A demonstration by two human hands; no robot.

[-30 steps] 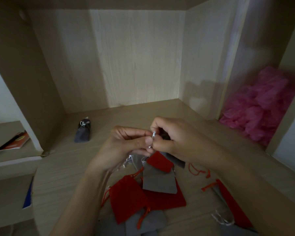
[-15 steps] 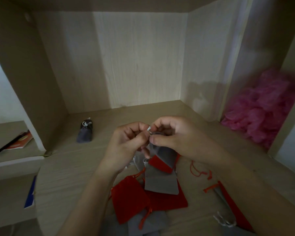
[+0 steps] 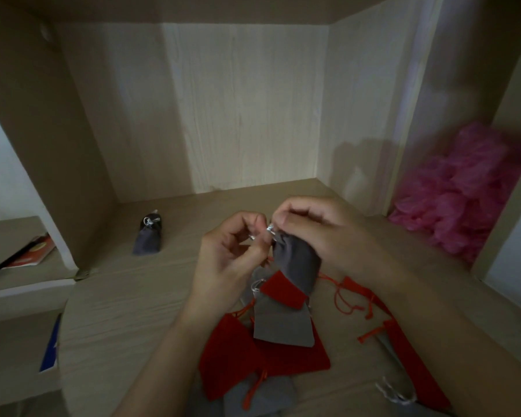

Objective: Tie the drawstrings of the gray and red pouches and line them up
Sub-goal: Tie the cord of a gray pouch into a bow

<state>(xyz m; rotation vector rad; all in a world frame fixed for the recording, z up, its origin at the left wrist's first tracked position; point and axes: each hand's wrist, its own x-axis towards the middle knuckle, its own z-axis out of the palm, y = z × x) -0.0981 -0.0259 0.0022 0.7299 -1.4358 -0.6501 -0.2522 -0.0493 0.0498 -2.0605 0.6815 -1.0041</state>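
Head cam: both hands meet over the middle of the shelf, busy on one pouch.
Left hand [image 3: 232, 260]: fingers curled, pinching the thin silvery drawstring [image 3: 268, 233] right at the pouch's neck.
Right hand [image 3: 322, 236]: gripping the cinched top of the small gray fabric pouch [image 3: 298, 263], which hangs toward 6 o'clock under the fingers. Can't tell if the knot's actually made, it's too small and blurry.
Done so far: one cinched-up gray pouch [image 3: 149, 236], looks tied, sits alone at 10 o'clock near the back-left corner. I'd guess that's the start of the line.
Left to do: pretty much everything else imo. At 6 o'clock there's a pile of flat red velvety pouches [image 3: 238, 362] and flat gray pouches [image 3: 283, 326] with loose orange cords [image 3: 372, 334], and more spill toward 4 o'clock. No red one looks tied.
Surface: pale wood-grain shelf board [image 3: 127, 296], boxed in by matching back and side panels, lighting pretty dim.
Room: crumpled pink plastic-looking heap [image 3: 463, 191] in the next compartment at 2 o'clock; red-covered booklet [image 3: 33, 254] on a lower ledge at 9 o'clock; something blue-edged [image 3: 50, 353] at 8 o'clock.
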